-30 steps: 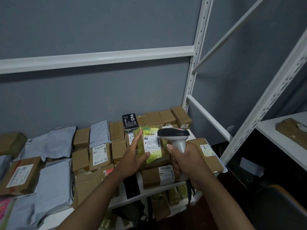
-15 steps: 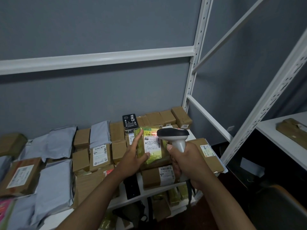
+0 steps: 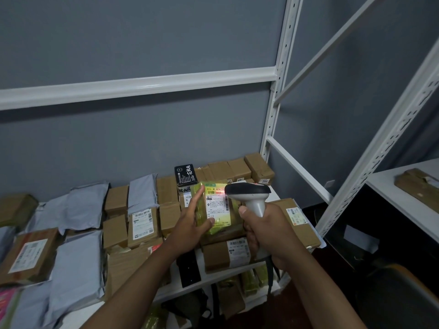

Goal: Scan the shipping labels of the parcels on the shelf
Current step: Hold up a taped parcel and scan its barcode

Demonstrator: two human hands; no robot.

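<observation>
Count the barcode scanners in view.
1: the scanner gripped in the right hand, aimed at the yellow-green parcel the left hand touches. Others may be hidden.

White metal shelf [image 3: 213, 276] carries brown cardboard boxes [image 3: 142, 224] and grey mailer bags [image 3: 76, 260].
</observation>
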